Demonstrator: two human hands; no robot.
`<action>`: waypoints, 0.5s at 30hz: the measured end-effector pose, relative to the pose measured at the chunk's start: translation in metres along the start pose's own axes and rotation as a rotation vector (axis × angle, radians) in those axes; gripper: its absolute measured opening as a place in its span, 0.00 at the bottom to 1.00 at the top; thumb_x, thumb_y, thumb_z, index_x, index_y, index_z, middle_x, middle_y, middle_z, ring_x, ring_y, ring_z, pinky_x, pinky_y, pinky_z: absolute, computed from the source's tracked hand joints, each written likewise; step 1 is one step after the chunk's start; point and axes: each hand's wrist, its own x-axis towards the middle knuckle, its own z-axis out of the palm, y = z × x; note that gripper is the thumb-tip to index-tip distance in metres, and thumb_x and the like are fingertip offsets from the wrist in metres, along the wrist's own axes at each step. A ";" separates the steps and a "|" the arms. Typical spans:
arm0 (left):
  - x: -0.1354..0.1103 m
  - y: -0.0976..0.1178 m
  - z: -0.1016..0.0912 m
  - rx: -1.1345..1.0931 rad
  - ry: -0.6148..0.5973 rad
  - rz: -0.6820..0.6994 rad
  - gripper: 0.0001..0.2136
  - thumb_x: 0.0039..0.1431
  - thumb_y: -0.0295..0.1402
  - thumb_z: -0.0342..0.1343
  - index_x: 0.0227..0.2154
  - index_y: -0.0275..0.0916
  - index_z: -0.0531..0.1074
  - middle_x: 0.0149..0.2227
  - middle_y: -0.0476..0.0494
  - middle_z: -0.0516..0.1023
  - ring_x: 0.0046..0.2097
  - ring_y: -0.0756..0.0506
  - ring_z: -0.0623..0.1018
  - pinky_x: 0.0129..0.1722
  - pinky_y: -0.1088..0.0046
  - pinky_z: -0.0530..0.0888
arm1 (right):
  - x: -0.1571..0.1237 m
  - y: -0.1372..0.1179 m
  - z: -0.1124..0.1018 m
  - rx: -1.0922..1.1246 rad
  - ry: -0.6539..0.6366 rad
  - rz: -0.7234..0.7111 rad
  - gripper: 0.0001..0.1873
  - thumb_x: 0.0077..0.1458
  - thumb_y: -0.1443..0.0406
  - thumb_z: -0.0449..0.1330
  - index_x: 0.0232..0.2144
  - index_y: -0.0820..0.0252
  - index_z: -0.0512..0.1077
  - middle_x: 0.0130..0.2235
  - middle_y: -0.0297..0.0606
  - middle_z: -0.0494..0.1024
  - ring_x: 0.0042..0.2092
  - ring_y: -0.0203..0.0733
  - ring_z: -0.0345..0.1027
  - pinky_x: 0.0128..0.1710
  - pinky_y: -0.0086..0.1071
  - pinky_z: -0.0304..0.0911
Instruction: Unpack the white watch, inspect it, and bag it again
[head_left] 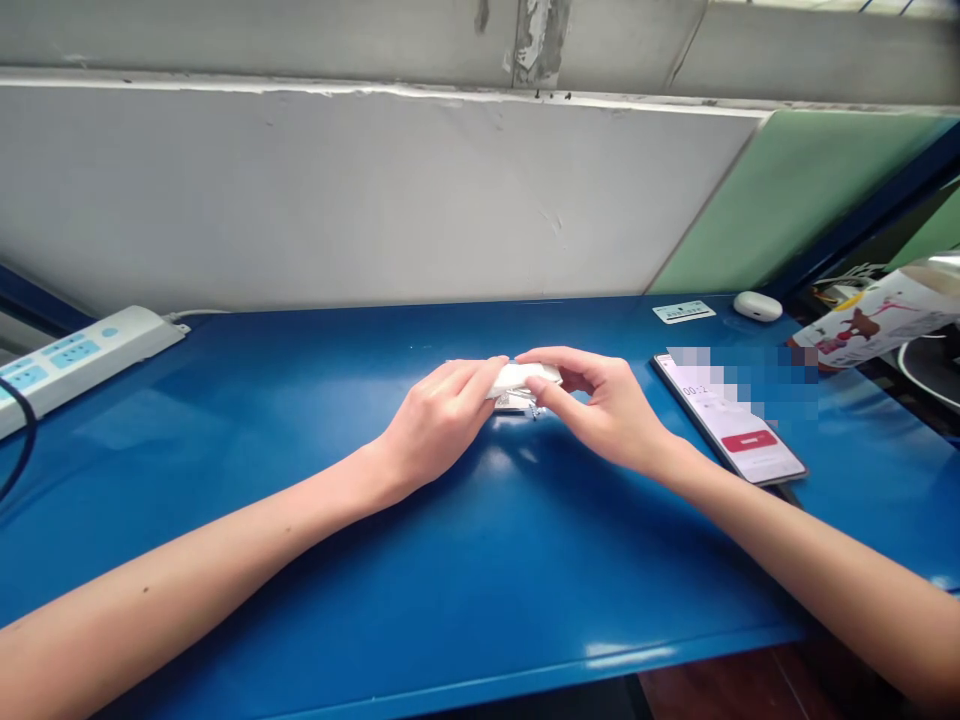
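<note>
Both of my hands meet over the middle of the blue table. Between them is a small white flat object (523,376), its kind hard to make out. My left hand (444,412) has its fingers closed over the object's left end. On the right end, the thumb and fingers of my right hand (600,408) pinch it. Just under the white object shows a small piece with grey print (513,402), partly hidden by the fingers. I cannot tell whether the two are joined.
On the blue table (315,620), a white power strip (135,340) lies at the left with a black cable. To the right are a phone (731,425) with a lit screen, a printed card (683,311), a white earbud case (757,306) and a tilted printed cup (877,315). A wall stands behind.
</note>
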 end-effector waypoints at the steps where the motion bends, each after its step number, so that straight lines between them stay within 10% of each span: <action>1: 0.000 0.000 0.001 0.010 -0.006 0.018 0.13 0.70 0.27 0.47 0.53 0.32 0.68 0.48 0.33 0.81 0.47 0.39 0.81 0.48 0.61 0.78 | -0.001 0.001 0.002 0.014 0.009 0.003 0.14 0.60 0.57 0.62 0.43 0.58 0.79 0.39 0.38 0.83 0.34 0.40 0.73 0.34 0.33 0.69; 8: -0.003 -0.004 0.007 0.001 -0.184 -0.070 0.21 0.68 0.35 0.52 0.61 0.32 0.63 0.55 0.30 0.76 0.57 0.34 0.75 0.56 0.52 0.73 | 0.003 0.019 -0.010 0.167 0.087 0.077 0.14 0.55 0.59 0.66 0.43 0.58 0.80 0.38 0.39 0.83 0.35 0.42 0.76 0.34 0.34 0.71; 15: -0.006 -0.008 0.009 -0.062 -0.358 -0.173 0.19 0.70 0.37 0.47 0.57 0.30 0.68 0.61 0.26 0.70 0.63 0.32 0.69 0.61 0.48 0.68 | 0.004 0.037 -0.023 -0.161 0.148 0.033 0.12 0.59 0.63 0.59 0.41 0.59 0.80 0.40 0.39 0.84 0.36 0.42 0.76 0.35 0.34 0.70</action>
